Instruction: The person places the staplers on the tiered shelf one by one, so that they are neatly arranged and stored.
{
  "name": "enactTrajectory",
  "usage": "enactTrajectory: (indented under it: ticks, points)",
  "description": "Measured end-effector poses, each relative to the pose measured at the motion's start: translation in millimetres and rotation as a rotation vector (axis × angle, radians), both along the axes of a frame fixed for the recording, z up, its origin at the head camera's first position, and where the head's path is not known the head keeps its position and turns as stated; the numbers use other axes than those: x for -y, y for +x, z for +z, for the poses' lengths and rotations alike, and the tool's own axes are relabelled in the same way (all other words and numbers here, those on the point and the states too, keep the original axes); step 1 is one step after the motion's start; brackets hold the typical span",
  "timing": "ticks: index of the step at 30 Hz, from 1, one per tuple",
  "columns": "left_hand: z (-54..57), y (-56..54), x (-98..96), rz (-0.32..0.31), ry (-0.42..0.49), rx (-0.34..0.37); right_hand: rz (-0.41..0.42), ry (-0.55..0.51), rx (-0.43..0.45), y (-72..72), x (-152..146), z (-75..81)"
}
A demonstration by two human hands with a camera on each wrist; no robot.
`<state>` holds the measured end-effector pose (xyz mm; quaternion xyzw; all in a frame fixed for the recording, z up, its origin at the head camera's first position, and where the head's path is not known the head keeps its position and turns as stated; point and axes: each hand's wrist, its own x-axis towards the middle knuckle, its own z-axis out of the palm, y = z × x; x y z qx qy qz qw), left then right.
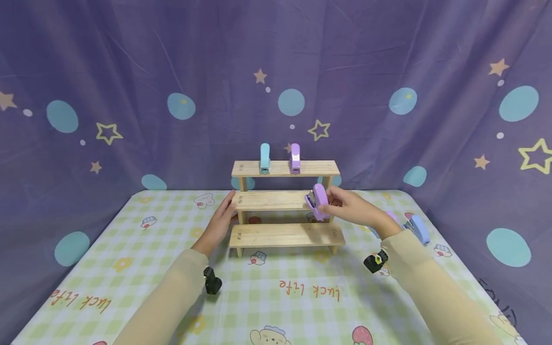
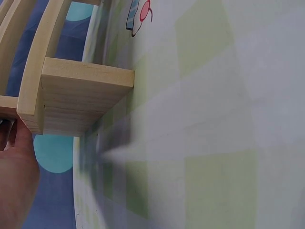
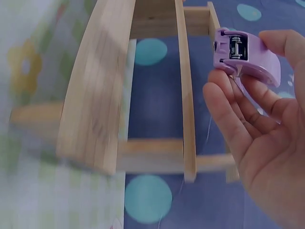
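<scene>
I have the purple stapler (image 1: 319, 199) in my right hand (image 1: 351, 205), pinched between thumb and fingertips, with the fingers parted only by its thickness. It is right of centre in the head view, upright with a slight tilt, in front of the right end of the shelf's middle tier; whether it touches the board I cannot tell. The right wrist view has it at upper right, its metal mouth towards the camera.

The shelf (image 1: 286, 235) has three tiers. On the top one stand a teal stapler (image 1: 265, 158), left of centre, and a second purple stapler (image 1: 295, 158) just to its right, apart from it. The boards are pale, straight-grained wood, flat and oblong, with darker marks near the ends. The staplers have smooth, rounded shells, glossy on the purple ones.

My left hand (image 1: 220, 224) grips the left end of the middle tier, fingers bent against the wood; how tightly I cannot tell.

At right, beyond my forearm, a blue stapler (image 1: 417, 230) lies on the cloth (image 1: 241, 311), with more purple and blue partly hidden beside it. The cloth is green-and-white check with printed cakes and flowers. Behind hangs a creased violet curtain (image 1: 233, 57) with teal discs and stars.
</scene>
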<state>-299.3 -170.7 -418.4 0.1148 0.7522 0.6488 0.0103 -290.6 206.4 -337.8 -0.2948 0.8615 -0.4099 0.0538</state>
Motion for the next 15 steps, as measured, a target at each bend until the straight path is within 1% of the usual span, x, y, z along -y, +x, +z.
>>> enactTrajectory:
  ticks: [2,3,9,15]
  points:
    - [0.6,0.2,-0.1,0.006,0.001,0.005,-0.003,0.008,-0.022,-2.1,9.5,1.4]
    - [-3.0,-2.4,0.7,0.012,-0.002,0.0,-0.002,0.014,-0.034,-3.4,13.5,1.6]
    - [-2.2,-2.0,1.0,0.014,-0.016,-0.003,-0.014,-0.01,-0.04,-11.4,42.8,-2.2]
    - [-1.9,-1.4,0.0,0.01,-0.007,-0.011,-0.059,-0.019,-0.06,-16.1,73.4,-7.0]
